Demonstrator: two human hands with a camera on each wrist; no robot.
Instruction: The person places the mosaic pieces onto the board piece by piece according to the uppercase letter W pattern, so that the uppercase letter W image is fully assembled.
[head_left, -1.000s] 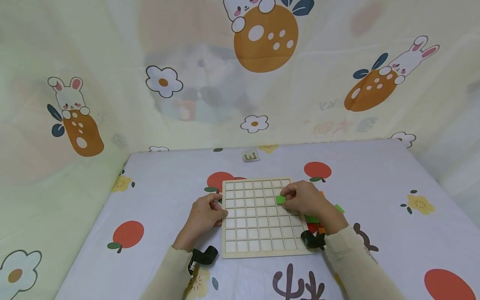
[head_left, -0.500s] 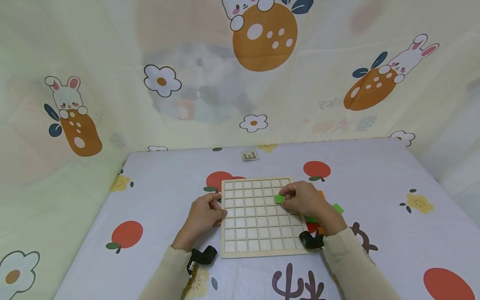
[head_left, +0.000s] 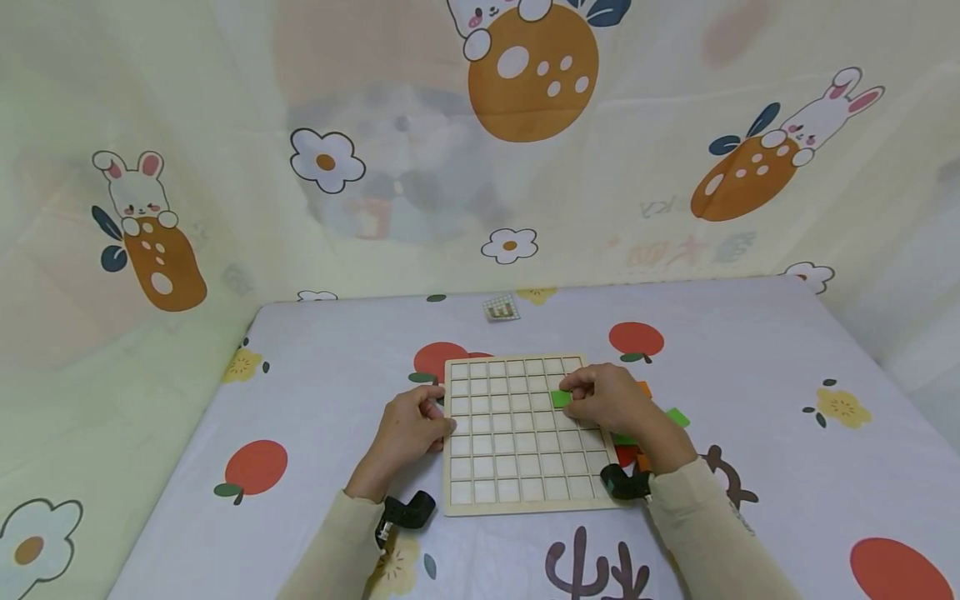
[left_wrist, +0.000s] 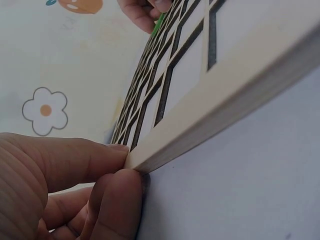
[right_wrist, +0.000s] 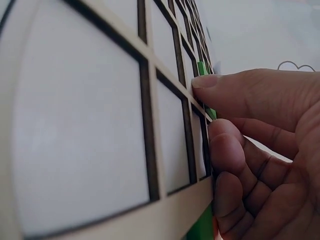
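Observation:
A pale wooden grid board (head_left: 536, 507) with square cells lies on the table. At its left edge, my left hand (head_left: 405, 429) holds the rim (left_wrist: 210, 107) between thumb and finger. My right hand (head_left: 611, 400) pinches a green square tile (head_left: 561, 399) over cells near the board's far right corner. In the right wrist view the thumb (right_wrist: 206, 81) presses on the green tile (right_wrist: 202, 69), which is partly hidden by the fingers. Whether the tile sits fully down in a cell I cannot tell.
Beside the board's right edge, partly under my right forearm, lie loose tiles: green (head_left: 678, 417), orange (head_left: 643, 388) and red (head_left: 626, 455). A small patterned packet or card (head_left: 501, 308) lies behind the board. A printed cloth wall (head_left: 405, 250) rises at the table's back.
The view shifts very slightly. Both hands, the board and the green tile stay essentially in the same place.

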